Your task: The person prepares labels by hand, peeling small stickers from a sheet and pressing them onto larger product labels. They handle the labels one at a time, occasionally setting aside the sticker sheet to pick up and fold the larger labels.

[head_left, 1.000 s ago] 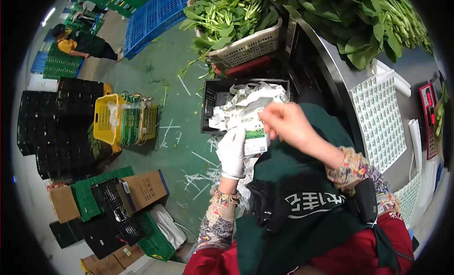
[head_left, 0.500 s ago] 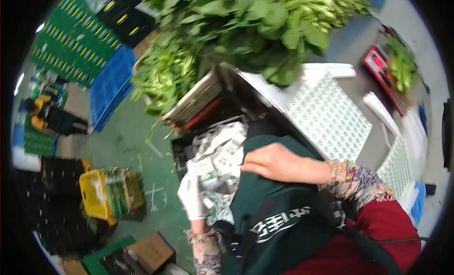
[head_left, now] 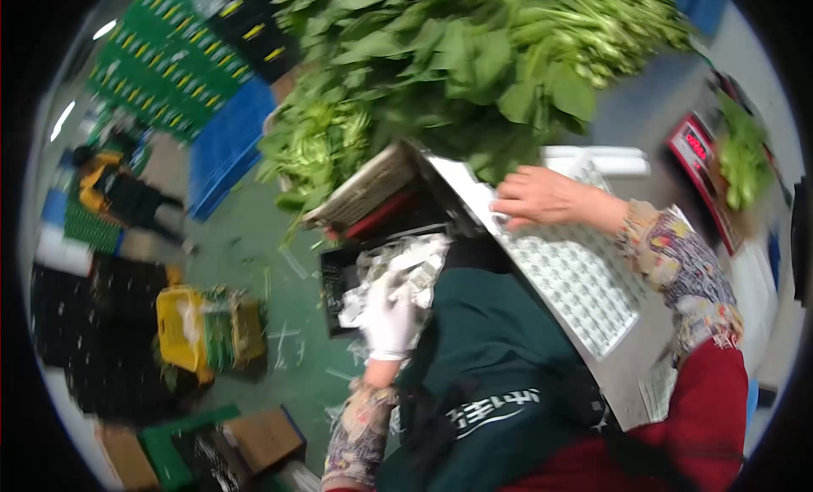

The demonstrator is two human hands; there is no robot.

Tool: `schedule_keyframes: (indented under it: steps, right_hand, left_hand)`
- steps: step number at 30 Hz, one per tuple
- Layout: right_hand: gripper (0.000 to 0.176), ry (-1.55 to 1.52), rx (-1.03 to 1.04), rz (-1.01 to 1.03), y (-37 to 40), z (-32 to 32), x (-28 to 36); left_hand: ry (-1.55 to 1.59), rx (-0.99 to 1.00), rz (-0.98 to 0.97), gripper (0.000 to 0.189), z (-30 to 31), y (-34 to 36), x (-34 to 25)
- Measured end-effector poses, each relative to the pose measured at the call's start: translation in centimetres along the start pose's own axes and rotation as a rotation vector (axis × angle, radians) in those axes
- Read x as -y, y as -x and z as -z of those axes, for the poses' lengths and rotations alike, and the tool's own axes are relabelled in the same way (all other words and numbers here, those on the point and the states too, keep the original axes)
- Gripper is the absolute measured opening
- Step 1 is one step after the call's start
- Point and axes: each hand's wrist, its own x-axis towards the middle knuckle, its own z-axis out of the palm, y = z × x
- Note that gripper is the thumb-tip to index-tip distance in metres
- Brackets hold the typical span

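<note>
The sheet [head_left: 584, 290] is white with grey-green rows, the apron [head_left: 487, 339] dark green.

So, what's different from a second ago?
The bare right hand has moved from the white-and-green packet to the white printed sheet on the grey metal counter. The white-gloved left hand, which held that packet, is now at the white packaging in the black plastic crate; grip unclear. The yellow plastic basket stayed put.

gloved hand [head_left: 391, 320] 1 | bare hand [head_left: 542, 196] 1 | printed sheets [head_left: 577, 290] 2+ | scale [head_left: 702, 172] 1 | co-worker [head_left: 123, 191] 1
</note>
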Motion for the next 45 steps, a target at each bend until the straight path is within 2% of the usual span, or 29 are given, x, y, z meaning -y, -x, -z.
schedule_keyframes:
  steps: [1,2,3,4,6,8,10,12,13,14,19,22,24,26,28,30,31,34,36,38,40,42,44,45]
  right_hand:
    - [0.031,0.018,-0.051,0.061,0.0,-1.1,-0.5]
    - [0.025,-0.033,-0.087,0.097,-0.4,-1.1,-0.6]
    - [0.020,-0.080,-0.096,0.127,-0.7,-1.3,-0.7]
    - [0.019,-0.032,-0.126,0.162,-0.5,-1.3,-0.3]
    - [0.018,-0.075,-0.103,0.201,-0.3,-0.3,0.0]
    - [0.015,-0.064,-0.107,0.205,0.3,-0.3,-0.1]
    - [0.013,-0.061,-0.111,0.187,1.0,0.1,0.0]
    - [0.011,-0.074,-0.130,0.168,1.7,0.8,-0.1]
    - [0.012,-0.083,-0.156,0.152,1.9,1.0,-0.1]
    - [0.013,-0.092,-0.175,0.124,2.2,1.2,-0.1]
    - [0.019,-0.085,-0.260,-0.005,3.5,1.2,-0.3]
    - [0.022,-0.061,-0.272,0.006,4.1,1.3,-0.6]
    - [0.022,-0.082,-0.242,0.031,4.3,1.4,-0.8]
    - [0.022,-0.065,-0.270,0.048,4.8,0.9,-0.9]
    - [0.024,-0.075,-0.280,0.085,4.6,0.7,-1.2]
    - [0.022,-0.044,-0.272,0.076,5.2,0.7,-0.9]
    - [0.020,-0.030,-0.275,0.081,5.4,0.6,-0.8]
    - [0.014,-0.128,-0.408,-0.026,7.1,2.3,0.0]
    - [0.009,-0.347,-0.562,-0.288,7.2,2.9,0.9]
    - [0.009,-0.604,-0.678,-0.587,6.9,4.3,2.3]
    - [0.035,-0.806,-0.655,-0.657,5.5,4.9,4.0]
    - [0.058,-0.949,-0.568,-0.688,3.0,5.6,6.8]
    - [0.085,-0.890,-0.517,-0.499,0.2,5.2,9.3]
    - [0.089,-0.774,-0.508,-0.467,-1.2,4.9,10.5]
  left_hand:
    - [0.092,0.157,0.103,0.026,0.0,-0.2,-1.6]
    - [0.236,0.030,0.020,0.025,-3.5,0.1,1.4]
    - [0.130,0.113,0.015,0.024,-2.5,-0.7,-1.7]
    - [-0.267,0.091,-0.464,0.025,-2.4,-0.5,-1.8]
    - [0.134,0.199,-0.023,0.026,-4.3,-0.8,-3.0]
    - [0.275,0.169,-0.098,0.028,-6.6,-1.0,-3.1]
    - [0.226,0.273,-0.060,0.033,-8.2,-1.4,-3.7]
    - [0.258,0.457,0.026,0.035,-7.8,-2.8,-6.5]
    - [0.241,0.509,0.006,0.038,-8.6,-3.3,-7.1]
    - [0.317,0.439,-0.076,0.039,-10.3,-3.3,-6.5]
    - [0.238,0.598,-0.090,0.036,-11.2,-5.0,-8.9]
    - [0.516,0.416,-0.213,0.028,-13.2,-4.6,-9.2]
    - [0.553,0.595,0.052,0.021,-13.3,-5.2,-9.2]
    - [0.817,0.623,0.118,0.020,-14.5,-5.4,-8.6]
    - [0.667,0.629,0.152,0.020,-13.2,-5.8,-9.6]
    - [0.853,0.658,0.282,0.019,-13.5,-6.1,-9.9]
    - [0.755,0.649,0.232,0.018,-13.3,-6.3,-10.0]
    - [0.791,0.667,0.324,0.018,-13.8,-6.9,-9.3]
    - [1.023,0.669,0.340,0.039,-12.7,-7.1,-9.0]
    - [0.987,0.563,0.239,0.047,-10.1,-7.7,-8.6]
    - [1.134,0.418,0.270,0.046,-6.9,-7.7,-8.9]
    - [1.014,0.335,0.234,0.044,-3.2,-7.1,-8.6]
    - [1.074,0.238,0.252,0.045,0.0,-6.0,-8.8]
    - [1.040,0.237,0.203,0.045,1.3,-5.5,-7.9]
